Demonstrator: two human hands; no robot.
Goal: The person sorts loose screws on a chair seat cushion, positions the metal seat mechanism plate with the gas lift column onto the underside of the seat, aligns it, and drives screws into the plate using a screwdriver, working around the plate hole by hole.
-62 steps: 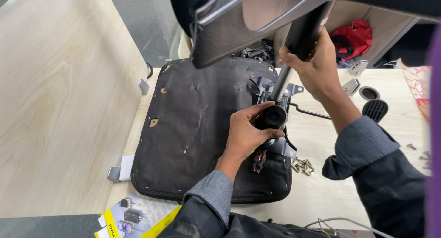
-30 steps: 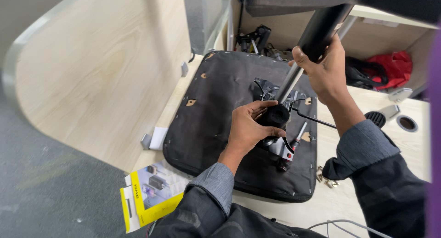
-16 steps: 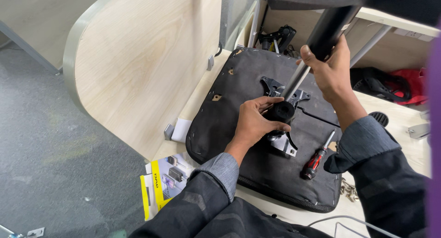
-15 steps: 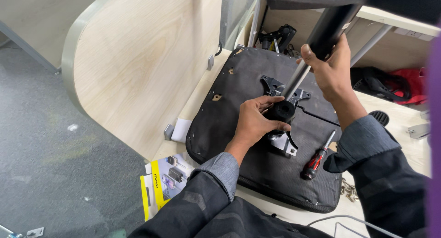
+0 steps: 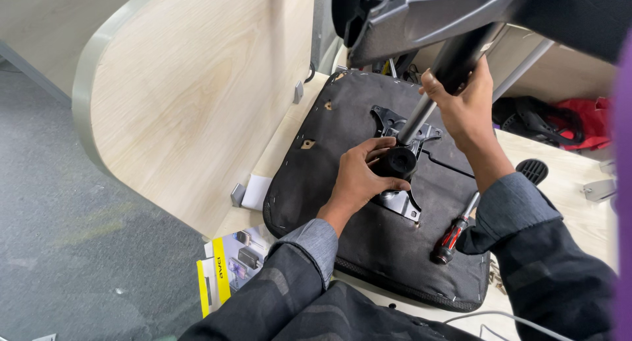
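Observation:
A black upholstered chair seat lies upside down on a light wooden table, with a metal mounting plate bolted at its middle. My left hand grips the black lower end of a gas-lift cylinder right over the plate. My right hand holds the black upper tube of the same cylinder, which slants up to a dark chair base overhead. A red-and-black screwdriver rests on the seat by my right sleeve.
A curved light-wood panel stands left of the seat. A yellow-edged printed leaflet lies at the table's near corner above grey carpet. A red and black bag, a black round cap and small metal parts sit at the right.
The view swung left and closer, so the seat and both hands shifted right in frame. Both hands keep their grip on the cylinder. The screwdriver came into view on the seat.

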